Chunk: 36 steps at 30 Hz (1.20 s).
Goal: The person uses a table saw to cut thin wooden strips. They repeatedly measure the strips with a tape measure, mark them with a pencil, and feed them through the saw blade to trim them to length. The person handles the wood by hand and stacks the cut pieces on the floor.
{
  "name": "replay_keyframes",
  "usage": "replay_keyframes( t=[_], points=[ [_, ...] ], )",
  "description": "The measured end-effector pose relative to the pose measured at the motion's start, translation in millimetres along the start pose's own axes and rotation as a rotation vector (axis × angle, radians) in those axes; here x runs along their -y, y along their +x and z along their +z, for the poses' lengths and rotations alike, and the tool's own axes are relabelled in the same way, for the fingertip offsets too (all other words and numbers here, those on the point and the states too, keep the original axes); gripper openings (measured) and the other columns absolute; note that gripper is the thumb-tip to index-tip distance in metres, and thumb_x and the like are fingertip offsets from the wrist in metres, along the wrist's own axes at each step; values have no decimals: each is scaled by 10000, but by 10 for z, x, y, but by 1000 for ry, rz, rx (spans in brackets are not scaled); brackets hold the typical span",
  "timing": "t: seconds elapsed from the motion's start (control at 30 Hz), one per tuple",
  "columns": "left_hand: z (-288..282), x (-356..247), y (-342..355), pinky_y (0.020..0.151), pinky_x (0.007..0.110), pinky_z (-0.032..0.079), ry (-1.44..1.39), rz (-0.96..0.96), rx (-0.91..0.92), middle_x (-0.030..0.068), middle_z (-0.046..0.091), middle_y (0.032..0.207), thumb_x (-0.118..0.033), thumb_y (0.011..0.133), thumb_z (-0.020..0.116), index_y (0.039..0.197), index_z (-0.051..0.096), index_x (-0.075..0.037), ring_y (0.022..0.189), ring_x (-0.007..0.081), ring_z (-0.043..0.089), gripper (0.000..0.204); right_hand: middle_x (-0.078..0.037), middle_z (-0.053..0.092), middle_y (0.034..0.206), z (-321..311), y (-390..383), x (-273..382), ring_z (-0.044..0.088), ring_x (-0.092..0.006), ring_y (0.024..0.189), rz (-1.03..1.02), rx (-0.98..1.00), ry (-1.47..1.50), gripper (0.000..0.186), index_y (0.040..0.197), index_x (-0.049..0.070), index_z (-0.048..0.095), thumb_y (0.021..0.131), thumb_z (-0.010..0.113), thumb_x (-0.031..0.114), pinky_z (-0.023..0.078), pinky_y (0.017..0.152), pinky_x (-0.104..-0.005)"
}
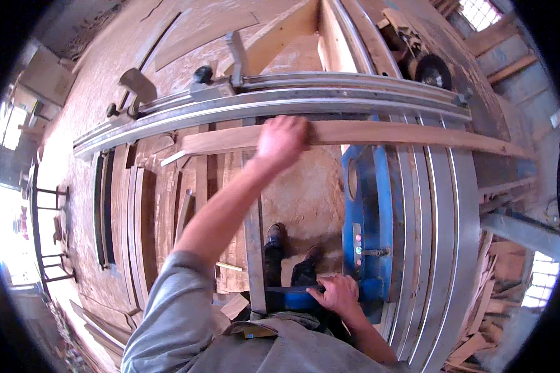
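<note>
A long, narrow wooden board [379,132] lies crosswise along the metal fence [354,99] of a sliding table saw. Its right end reaches past the grooved metal table [438,230]. My left hand [283,142] is closed over the board left of its middle, with the fingertips hidden behind the far edge. Close to my body, my right hand [337,293] rests with bent fingers around a blue bar [370,289] of the machine. Just above that hand, coloured buttons [358,237] sit on the blue housing [364,193].
Two stops [137,87] [235,59] stand up on the fence. Several planks [144,217] are stacked at the left. A motor with a dark wheel [432,71] is at the far right. Offcuts [479,329] lie at the lower right; sawdust covers the floor [302,193].
</note>
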<state>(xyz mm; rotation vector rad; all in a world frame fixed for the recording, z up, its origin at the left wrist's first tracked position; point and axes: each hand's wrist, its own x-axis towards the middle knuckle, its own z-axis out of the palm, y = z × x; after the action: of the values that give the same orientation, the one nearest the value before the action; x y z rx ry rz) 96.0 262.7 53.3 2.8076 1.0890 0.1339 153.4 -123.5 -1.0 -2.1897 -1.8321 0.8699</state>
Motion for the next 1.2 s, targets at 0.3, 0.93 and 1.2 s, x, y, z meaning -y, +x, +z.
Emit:
replay_keyframes(
  t=[0.3,0.93,1.2],
  points=[
    [425,-815,701,968,410,429,-245,170,-288,125,615,1117,-252,792,720,1239,543,-37,1095,289,566,526,-93,697,765,-47,8,57,673,-292,728,-33,-72,-9,415,838,134,740,744,728,538,528,632,-437],
    [-1357,1254,824,850,472,516,-91,-493,-478,196,698,1022,-349,829,597,1173,629,-47,996,383,657,459,-102,670,769,-236,173,1,655,-218,744,217,-2,455,338,974,81,693,859,693,399,513,657,-374],
    [-616,829,-619,693,416,521,-428,-483,-426,165,681,808,-280,844,676,961,596,-11,787,335,681,304,-56,603,982,-989,2346,92,586,-164,838,404,-159,1628,346,1112,55,567,962,601,365,476,758,-324]
  ],
)
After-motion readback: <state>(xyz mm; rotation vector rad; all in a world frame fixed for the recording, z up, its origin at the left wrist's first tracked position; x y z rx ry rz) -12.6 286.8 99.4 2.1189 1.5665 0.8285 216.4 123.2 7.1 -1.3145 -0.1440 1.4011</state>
